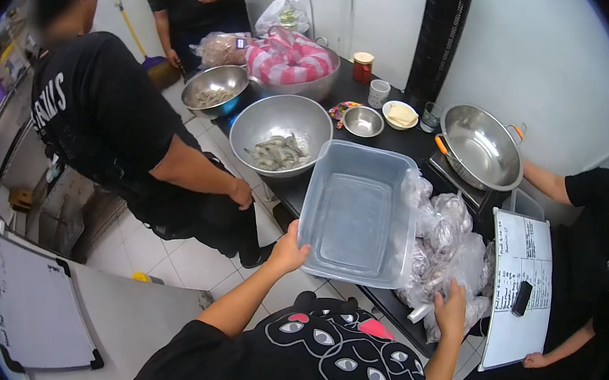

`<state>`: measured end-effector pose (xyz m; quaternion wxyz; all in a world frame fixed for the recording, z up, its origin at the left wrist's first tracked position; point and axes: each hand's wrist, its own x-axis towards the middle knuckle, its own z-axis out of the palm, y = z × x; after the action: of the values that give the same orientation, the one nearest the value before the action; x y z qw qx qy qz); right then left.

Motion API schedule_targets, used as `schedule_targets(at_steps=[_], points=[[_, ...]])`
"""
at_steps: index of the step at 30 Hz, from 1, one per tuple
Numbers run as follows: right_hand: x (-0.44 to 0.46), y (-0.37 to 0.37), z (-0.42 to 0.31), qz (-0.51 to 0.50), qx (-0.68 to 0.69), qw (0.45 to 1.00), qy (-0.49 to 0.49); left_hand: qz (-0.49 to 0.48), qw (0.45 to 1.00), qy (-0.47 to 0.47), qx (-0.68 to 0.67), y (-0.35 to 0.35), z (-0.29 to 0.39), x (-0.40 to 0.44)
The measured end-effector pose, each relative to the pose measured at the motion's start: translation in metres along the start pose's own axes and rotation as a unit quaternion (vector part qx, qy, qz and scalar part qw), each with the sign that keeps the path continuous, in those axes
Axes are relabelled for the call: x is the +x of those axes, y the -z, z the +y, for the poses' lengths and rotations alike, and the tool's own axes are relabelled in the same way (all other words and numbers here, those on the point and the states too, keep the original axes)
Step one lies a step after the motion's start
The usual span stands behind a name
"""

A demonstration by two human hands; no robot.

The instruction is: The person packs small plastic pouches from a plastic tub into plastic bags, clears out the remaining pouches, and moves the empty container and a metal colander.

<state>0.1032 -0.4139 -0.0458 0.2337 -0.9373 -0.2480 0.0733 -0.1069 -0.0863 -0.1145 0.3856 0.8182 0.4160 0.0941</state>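
My left hand (289, 250) grips the near left edge of a clear plastic tub (360, 221), thumb on the outside of its wall. The tub has nothing in it and lies tilted over the near edge of the dark table. My right hand (451, 312) is by a heap of knotted clear plastic bags (443, 240) to the right of the tub. Its thumb and fingers stand apart against the plastic; whether they touch a bag I cannot tell. Beyond the tub, a large steel bowl (252, 123) holds raw shrimp (279, 152).
At the back are a smaller bowl of shrimp (209, 71), a red-striped bag (288, 56) and a small steel bowl (363, 121). A steel pan (445, 159) sits at right on a stove. One person stands left, another at the back; a third holds a whiteboard (514, 335) at right.
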Motion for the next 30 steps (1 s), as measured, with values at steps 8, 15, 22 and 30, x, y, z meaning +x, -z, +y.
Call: schedule_targets(at_steps=[8, 15, 22, 30], points=[[0.002, -0.005, 0.003, 0.043, 0.003, 0.999, 0.019, 0.000, 1.000, 0.009, -0.018, -0.003, -0.006, 0.004], [0.001, -0.003, 0.009, 0.069, 0.018, 0.997, 0.001, -0.079, 0.958, 0.068, -0.269, -0.023, -0.038, 0.016], [0.003, -0.013, 0.020, 0.084, 0.034, 0.996, -0.017, -0.099, 0.962, 0.097, -0.234, -0.023, -0.037, 0.018], [0.007, -0.015, 0.020, 0.092, 0.032, 0.995, -0.017, -0.089, 0.965, 0.091, -0.227, -0.022, -0.038, 0.018]])
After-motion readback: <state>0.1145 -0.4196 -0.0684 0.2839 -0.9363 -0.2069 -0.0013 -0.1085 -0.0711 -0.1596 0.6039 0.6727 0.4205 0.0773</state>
